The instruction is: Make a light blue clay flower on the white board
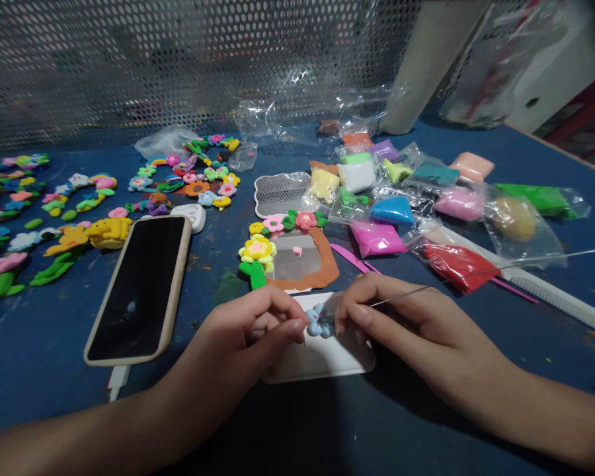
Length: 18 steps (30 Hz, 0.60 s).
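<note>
While both hands sit low center over a white plastic board (322, 363), left hand (248, 330) has fingertips clenched on the edge of a small light-blue clay flower (320, 322), w/ flower just above board. Right hand (416, 324) pinches a thin steel needle (401, 297) between thumb + fingers, tip at flower, long end running right over red clay packet (456, 268). Just beyond board, center: clay-decorated mirror frame (302, 268) w/ yellow clay flower (256, 251) on its left side. Left of left hand: phone (139, 291), screen dark. Upper right: bagged clay packs (387, 198), white plastic comb (555, 294) nearby. Far left + upper center: clay flower pieces (69, 241) on blue table (39, 357). Perforated metal sheet (178, 59) across top.
</note>
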Motion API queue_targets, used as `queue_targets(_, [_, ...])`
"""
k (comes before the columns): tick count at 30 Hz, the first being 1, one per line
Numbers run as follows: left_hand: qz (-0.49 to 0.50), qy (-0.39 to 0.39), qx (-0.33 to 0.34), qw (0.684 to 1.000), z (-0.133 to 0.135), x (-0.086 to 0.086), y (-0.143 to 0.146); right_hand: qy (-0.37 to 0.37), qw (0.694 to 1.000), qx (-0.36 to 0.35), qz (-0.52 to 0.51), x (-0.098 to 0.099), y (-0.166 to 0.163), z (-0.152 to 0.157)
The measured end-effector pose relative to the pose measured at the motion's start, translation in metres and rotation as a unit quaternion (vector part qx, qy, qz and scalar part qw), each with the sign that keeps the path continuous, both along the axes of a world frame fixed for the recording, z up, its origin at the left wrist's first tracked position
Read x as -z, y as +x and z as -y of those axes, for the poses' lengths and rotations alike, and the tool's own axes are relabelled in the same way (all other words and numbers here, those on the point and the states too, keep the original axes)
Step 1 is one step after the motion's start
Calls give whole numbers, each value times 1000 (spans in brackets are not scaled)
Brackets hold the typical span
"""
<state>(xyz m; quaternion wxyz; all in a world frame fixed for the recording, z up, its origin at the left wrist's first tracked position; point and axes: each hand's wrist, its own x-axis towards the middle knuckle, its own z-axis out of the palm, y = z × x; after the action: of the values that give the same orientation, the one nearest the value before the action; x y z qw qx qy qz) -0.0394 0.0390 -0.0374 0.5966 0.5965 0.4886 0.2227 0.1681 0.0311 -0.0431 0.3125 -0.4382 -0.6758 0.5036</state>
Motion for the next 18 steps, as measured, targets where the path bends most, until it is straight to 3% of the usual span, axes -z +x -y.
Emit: queue_targets(18, [-6, -10, 6, 1000, 1, 1, -2, -6, 1000, -8, 27, 0, 1, 1])
